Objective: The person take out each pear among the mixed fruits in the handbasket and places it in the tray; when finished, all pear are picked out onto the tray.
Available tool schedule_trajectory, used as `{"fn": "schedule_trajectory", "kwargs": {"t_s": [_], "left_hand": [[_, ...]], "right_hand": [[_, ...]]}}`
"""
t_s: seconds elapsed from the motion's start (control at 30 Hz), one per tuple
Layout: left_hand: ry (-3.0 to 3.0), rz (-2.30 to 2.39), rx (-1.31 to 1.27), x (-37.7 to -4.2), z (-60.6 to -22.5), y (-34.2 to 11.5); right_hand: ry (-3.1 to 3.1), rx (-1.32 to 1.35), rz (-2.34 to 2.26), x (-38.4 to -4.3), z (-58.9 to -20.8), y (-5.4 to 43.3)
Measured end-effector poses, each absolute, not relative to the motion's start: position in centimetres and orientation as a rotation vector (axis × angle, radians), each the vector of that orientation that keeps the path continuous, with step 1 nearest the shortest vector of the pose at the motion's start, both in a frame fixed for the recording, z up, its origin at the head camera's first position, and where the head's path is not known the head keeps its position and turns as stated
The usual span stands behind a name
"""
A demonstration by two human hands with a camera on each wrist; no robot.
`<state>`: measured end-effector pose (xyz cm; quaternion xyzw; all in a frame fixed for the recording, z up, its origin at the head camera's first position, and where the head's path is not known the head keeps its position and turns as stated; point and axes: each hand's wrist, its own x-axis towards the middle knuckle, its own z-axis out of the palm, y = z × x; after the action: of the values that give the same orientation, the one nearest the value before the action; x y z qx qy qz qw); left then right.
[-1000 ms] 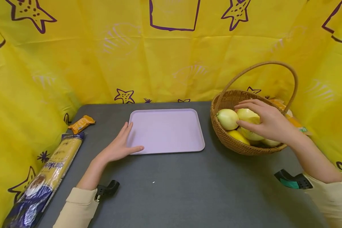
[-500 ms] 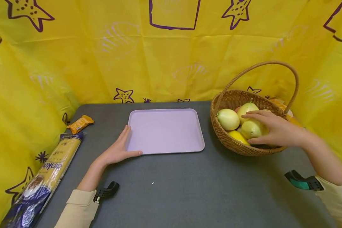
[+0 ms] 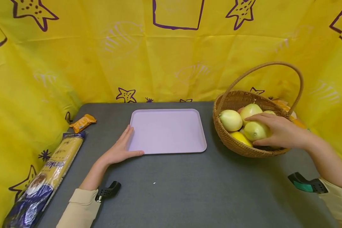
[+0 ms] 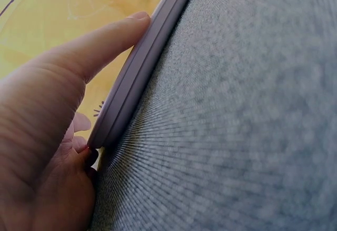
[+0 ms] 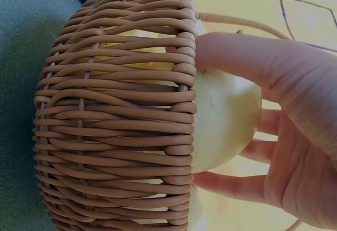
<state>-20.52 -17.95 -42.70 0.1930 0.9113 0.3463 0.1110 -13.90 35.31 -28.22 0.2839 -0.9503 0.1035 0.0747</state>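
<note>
My right hand [image 3: 279, 129] reaches into the wicker basket [image 3: 239, 151] and grips a pale yellow-green pear [image 3: 254, 130] between thumb and fingers. In the right wrist view, the pear [image 5: 226, 120] shows behind the basket's woven rim [image 5: 181, 110], the thumb above it and the fingers curled round its far side. Other pears [image 3: 231, 120] and a brighter yellow fruit [image 3: 241, 138] lie beside it. At the left end of a lilac tray [image 3: 168, 131], my left hand [image 3: 121, 150] spans the near corner with straight fingers. Its thumb [image 4: 118, 36] touches the tray's rim in the left wrist view.
An orange-wrapped snack [image 3: 83, 123] and a long yellow-and-blue packet [image 3: 49, 174] lie along the table's left side. The basket's handle [image 3: 273, 63] arches above the fruit. Orange packaging [image 3: 297, 123] shows behind the basket. A yellow patterned cloth [image 3: 171, 63] encloses the back and sides.
The right hand has moved right and lower over the fruit, and its fingers have closed round a pear. The left hand has settled against the tray's corner.
</note>
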Motion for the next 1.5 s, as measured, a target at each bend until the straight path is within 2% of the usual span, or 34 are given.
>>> {"fn": "schedule_trajectory", "kwargs": {"t_s": [0.47, 0.73, 0.93, 1.2, 1.5], "left_hand": [[2.687, 1.011, 0.572, -20.4, -42.6, -18.0], [2.694, 1.013, 0.567, -20.4, -42.7, -18.1], [2.691, 1.016, 0.564, -20.4, -42.7, -18.1], [2.693, 1.007, 0.563, -20.4, -42.8, -18.1], [2.693, 1.015, 0.567, -20.3, -42.7, -18.1]], "right_hand": [[-2.892, 0.559, 0.529, -13.1, -26.1, 33.6], [-3.006, 0.323, 1.036, -13.1, -25.1, 30.7], [-2.964, 0.329, 1.357, -13.8, -25.5, 28.2], [-2.869, 0.465, 1.694, -15.1, -26.9, 24.5], [-2.691, 0.375, 2.151, -17.1, -30.3, 20.7]]}}
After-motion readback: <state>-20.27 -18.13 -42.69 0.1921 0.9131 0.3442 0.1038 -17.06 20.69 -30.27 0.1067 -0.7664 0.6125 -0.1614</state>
